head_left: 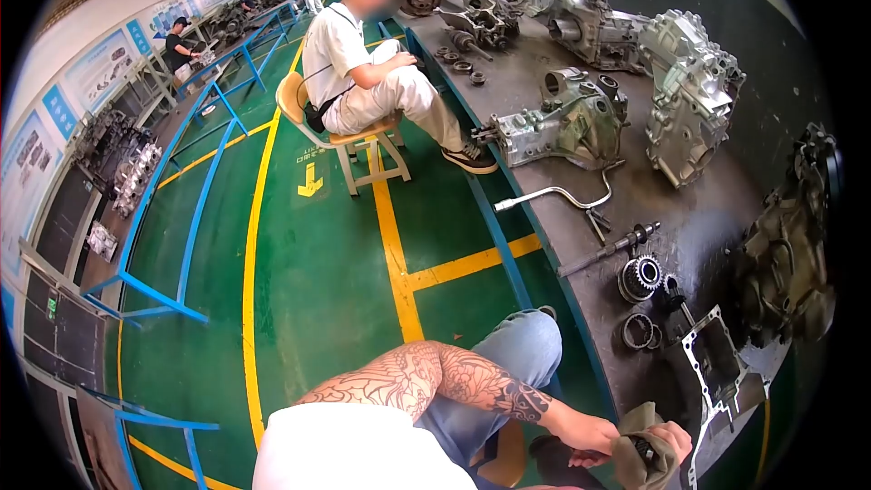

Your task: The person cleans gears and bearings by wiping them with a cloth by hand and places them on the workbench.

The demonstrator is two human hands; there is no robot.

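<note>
While both hands [588, 434] grip a cloth [628, 466], a dark part [644, 449] shows inside.
Cloth's at the bench [597, 319] edge, thin gasket [688, 343] crowding it; open floor [313, 295] left of bench.

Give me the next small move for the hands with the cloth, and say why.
Probably turn the dark part slightly inside the cloth and wipe another side: the cloth is bunched partly around it, the right hand grips the cloth, and the left hand is curled against its edge, seemingly placed to help.
</note>
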